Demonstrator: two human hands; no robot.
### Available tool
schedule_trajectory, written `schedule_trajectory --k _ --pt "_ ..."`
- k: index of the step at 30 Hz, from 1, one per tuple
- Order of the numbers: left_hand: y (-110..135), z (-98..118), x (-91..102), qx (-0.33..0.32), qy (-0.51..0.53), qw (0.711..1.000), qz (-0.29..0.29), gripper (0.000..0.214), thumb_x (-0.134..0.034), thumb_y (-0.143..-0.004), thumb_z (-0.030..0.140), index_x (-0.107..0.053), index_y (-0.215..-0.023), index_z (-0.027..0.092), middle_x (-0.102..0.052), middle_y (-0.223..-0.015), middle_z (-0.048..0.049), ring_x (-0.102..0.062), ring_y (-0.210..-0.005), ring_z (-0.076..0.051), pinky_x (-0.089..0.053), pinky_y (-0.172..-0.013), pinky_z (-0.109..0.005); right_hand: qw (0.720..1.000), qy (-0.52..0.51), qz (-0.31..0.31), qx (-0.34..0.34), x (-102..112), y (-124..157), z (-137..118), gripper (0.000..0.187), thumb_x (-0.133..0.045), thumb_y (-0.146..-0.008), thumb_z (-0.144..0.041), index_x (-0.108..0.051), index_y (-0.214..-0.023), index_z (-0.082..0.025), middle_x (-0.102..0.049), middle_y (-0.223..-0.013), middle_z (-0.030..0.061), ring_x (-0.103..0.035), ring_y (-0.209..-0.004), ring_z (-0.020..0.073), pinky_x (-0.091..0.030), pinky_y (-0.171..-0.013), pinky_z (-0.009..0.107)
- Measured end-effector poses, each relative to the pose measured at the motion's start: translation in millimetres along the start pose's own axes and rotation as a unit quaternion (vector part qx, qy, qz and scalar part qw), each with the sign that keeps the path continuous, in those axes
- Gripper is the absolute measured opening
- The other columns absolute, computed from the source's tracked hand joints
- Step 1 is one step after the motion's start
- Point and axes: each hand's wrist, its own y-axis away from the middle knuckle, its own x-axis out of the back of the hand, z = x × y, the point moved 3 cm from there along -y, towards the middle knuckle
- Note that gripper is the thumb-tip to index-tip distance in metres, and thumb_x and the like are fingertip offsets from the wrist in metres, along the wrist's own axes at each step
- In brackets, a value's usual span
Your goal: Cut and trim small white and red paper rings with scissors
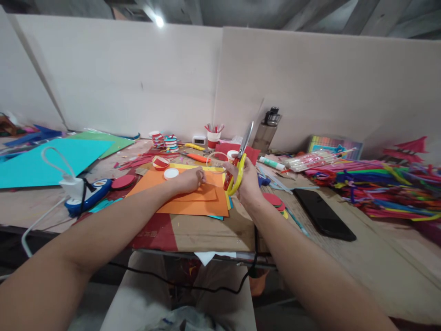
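Observation:
Scissors (245,140) with yellow and red handles are in my right hand (248,181), blades pointing up and away. My left hand (191,179) is closed in a pinch over orange paper (193,207). A thin pale line runs from its fingertips toward my right hand; what it is, I cannot make out. A thin pale loop (215,171) curves between the hands, its ends unclear. Beside my left hand lies a white round disc (171,174), with a red and cream paper ring (160,162) behind it.
A black phone (324,215) lies right of my right arm, near bundled pipe cleaners (379,184). At left are a blue power strip (87,197) and a turquoise sheet (62,161). A bottle (267,133) and a striped cup (213,138) stand by the white partition (138,78).

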Motion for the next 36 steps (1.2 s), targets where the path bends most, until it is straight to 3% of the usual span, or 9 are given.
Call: schedule_trajectory --k 4,7,10,15,17,20,24,28,36 --pt "7 2 13.2 -0.050 0.046 0.994 -0.082 0.011 -0.055 -0.080 0.019 -0.065 -0.079 0.016 -0.067 -0.082 -0.0059 -0.058 -0.073 -0.016 -0.044 -0.072 -0.026 1.000 -0.006 0.014 0.009 2 -3 -3 0.055 -0.081 -0.058 -0.037 -0.051 -0.102 -0.025 -0.055 -0.068 -0.0093 -0.048 -0.045 0.0071 -0.038 -0.041 0.021" --pt "19 17 23.9 -0.133 0.139 0.958 -0.215 0.013 -0.065 -0.079 0.028 -0.068 -0.074 0.017 -0.067 -0.079 -0.0034 -0.058 -0.071 -0.014 -0.044 -0.070 -0.022 1.000 -0.013 0.020 0.007 4 -5 -6 0.052 -0.081 -0.060 -0.037 -0.051 -0.100 -0.026 -0.054 -0.068 -0.0095 -0.049 -0.047 0.0068 -0.040 -0.044 0.021" --pt "37 38 27.0 -0.142 0.236 0.880 -0.386 0.021 -0.073 -0.075 0.036 -0.071 -0.074 0.016 -0.068 -0.074 -0.0048 -0.060 -0.068 -0.016 -0.047 -0.066 -0.024 1.000 -0.019 0.021 0.006 6 -6 -8 0.049 -0.080 -0.061 -0.036 -0.051 -0.099 -0.026 -0.053 -0.066 -0.0102 -0.049 -0.048 0.0065 -0.042 -0.046 0.021" --pt "57 58 20.8 -0.135 0.355 0.746 -0.547 0.054 -0.085 -0.056 0.056 -0.079 -0.089 0.014 -0.074 -0.089 -0.0149 -0.069 -0.076 -0.027 -0.050 -0.061 -0.031 0.999 -0.039 -0.012 0.003 4 -7 -10 0.052 -0.082 -0.060 -0.036 -0.050 -0.100 -0.026 -0.053 -0.062 -0.0102 -0.050 -0.046 0.0088 -0.041 -0.042 0.022" --pt "49 49 17.0 -0.093 0.421 0.771 -0.470 0.059 -0.081 -0.056 0.064 -0.078 -0.085 0.012 -0.073 -0.078 -0.0143 -0.066 -0.065 -0.022 -0.047 -0.054 -0.028 0.999 -0.043 -0.026 -0.002 1 -6 -11 0.054 -0.082 -0.059 -0.035 -0.051 -0.102 -0.026 -0.056 -0.063 -0.0096 -0.051 -0.047 0.0086 -0.043 -0.043 0.021" --pt "27 23 14.6 0.000 0.517 0.819 -0.247 0.050 -0.072 -0.071 0.062 -0.073 -0.076 0.013 -0.064 -0.065 -0.0060 -0.056 -0.054 -0.010 -0.042 -0.050 -0.021 0.998 -0.044 -0.039 -0.004 -3 -4 -13 0.057 -0.084 -0.058 -0.035 -0.052 -0.104 -0.025 -0.060 -0.067 -0.0083 -0.051 -0.047 0.0080 -0.043 -0.043 0.020" --pt "12 7 16.5 0.027 0.644 0.759 -0.091 0.050 -0.065 -0.078 0.063 -0.068 -0.081 0.013 -0.064 -0.078 -0.0051 -0.060 -0.067 -0.011 -0.048 -0.061 -0.022 0.999 -0.032 -0.041 -0.003 -6 0 -15 0.058 -0.085 -0.058 -0.035 -0.053 -0.105 -0.026 -0.060 -0.067 -0.0079 -0.051 -0.049 0.0083 -0.041 -0.043 0.020" --pt "11 12 20.9 0.008 0.669 0.743 -0.029 0.036 -0.076 -0.076 0.047 -0.070 -0.089 0.014 -0.068 -0.093 -0.0059 -0.065 -0.081 -0.012 -0.050 -0.069 -0.022 0.998 -0.034 -0.053 -0.004 -8 4 -14 0.054 -0.084 -0.059 -0.037 -0.054 -0.102 -0.026 -0.053 -0.062 -0.0096 -0.052 -0.051 0.0092 -0.044 -0.045 0.021" --pt "18 20 21.7 -0.052 0.633 0.771 0.047 0.032 -0.083 -0.069 0.039 -0.070 -0.072 0.011 -0.069 -0.070 -0.0045 -0.062 -0.062 -0.010 -0.047 -0.061 -0.022 0.999 -0.005 -0.025 -0.023 -3 1 0 0.054 -0.082 -0.058 -0.035 -0.049 -0.099 -0.025 -0.056 -0.064 -0.0089 -0.053 -0.048 0.0097 -0.046 -0.044 0.023"
